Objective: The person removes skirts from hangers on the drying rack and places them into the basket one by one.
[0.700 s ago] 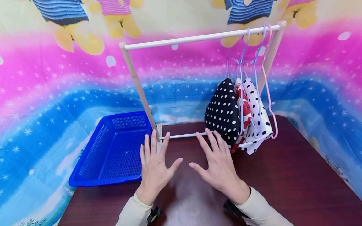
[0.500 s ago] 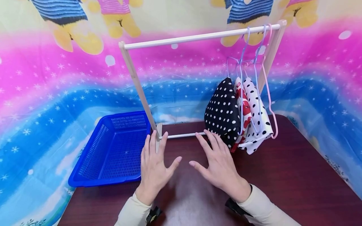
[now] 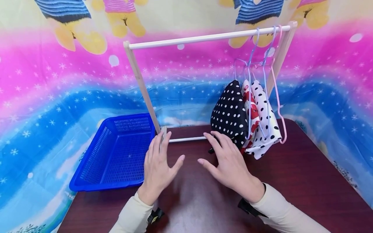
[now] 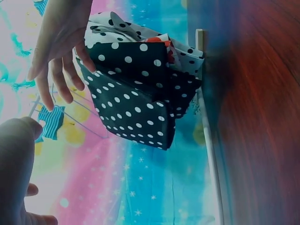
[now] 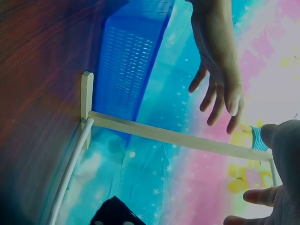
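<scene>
In the head view my left hand [image 3: 158, 166] is held out with fingers spread, just right of the blue basket [image 3: 122, 155] and in front of the left foot of a wooden clothes rack [image 3: 204, 38]. My right hand [image 3: 231, 163] spreads its fingers at the lower edge of a black cloth with white dots [image 3: 228, 110]. Neither palm holds anything. Behind the black cloth hang a red-and-white cloth [image 3: 251, 103] and a white cloth with black dots [image 3: 266, 119]. Two bluish-purple hangers [image 3: 249, 94] and a pink hanger [image 3: 278, 106] carry them at the rack's right end.
The dark reddish table [image 3: 306, 181] has rounded corners. A white lower bar [image 3: 187, 139] joins the rack's feet near the back. A printed fabric backdrop [image 3: 180, 97] surrounds the table's back and sides. Dark straps [image 3: 252, 208] sit at both wrists.
Both hands shift slightly, their thumbs rising in the head view and drawing a little apart. The right hand moves a little to the right. Rack, cloths and basket stay put.
</scene>
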### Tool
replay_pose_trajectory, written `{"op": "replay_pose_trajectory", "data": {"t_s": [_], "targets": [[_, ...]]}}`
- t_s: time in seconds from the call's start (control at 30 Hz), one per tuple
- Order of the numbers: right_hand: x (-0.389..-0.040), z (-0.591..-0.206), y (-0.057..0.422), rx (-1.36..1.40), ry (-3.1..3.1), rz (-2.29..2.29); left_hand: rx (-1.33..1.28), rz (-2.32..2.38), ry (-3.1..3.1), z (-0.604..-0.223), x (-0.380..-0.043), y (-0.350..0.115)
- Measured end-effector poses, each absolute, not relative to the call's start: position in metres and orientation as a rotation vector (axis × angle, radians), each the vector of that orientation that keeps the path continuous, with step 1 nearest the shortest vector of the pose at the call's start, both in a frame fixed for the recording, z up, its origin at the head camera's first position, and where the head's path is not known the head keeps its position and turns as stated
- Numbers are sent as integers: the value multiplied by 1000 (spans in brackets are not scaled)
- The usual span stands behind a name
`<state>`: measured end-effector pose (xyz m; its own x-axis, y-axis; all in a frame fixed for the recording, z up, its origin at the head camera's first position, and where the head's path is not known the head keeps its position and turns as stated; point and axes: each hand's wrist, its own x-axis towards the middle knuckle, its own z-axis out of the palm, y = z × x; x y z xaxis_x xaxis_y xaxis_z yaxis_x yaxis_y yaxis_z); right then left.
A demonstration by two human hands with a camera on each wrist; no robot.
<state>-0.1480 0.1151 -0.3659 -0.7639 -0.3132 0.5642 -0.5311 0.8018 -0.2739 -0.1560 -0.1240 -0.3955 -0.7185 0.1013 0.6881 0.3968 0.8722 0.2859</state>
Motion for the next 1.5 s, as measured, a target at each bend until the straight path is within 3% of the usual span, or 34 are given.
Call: {"op": "replay_pose_trajectory", "data": {"t_s": [0.9, 1.5], "targets": [[-149, -315, 125, 744, -2413, 583, -361, -678, -2290, -368, -181, -129], [-150, -284, 138, 677, -2401, 568, -364, -733, -2350, -359, -187, -121]]}}
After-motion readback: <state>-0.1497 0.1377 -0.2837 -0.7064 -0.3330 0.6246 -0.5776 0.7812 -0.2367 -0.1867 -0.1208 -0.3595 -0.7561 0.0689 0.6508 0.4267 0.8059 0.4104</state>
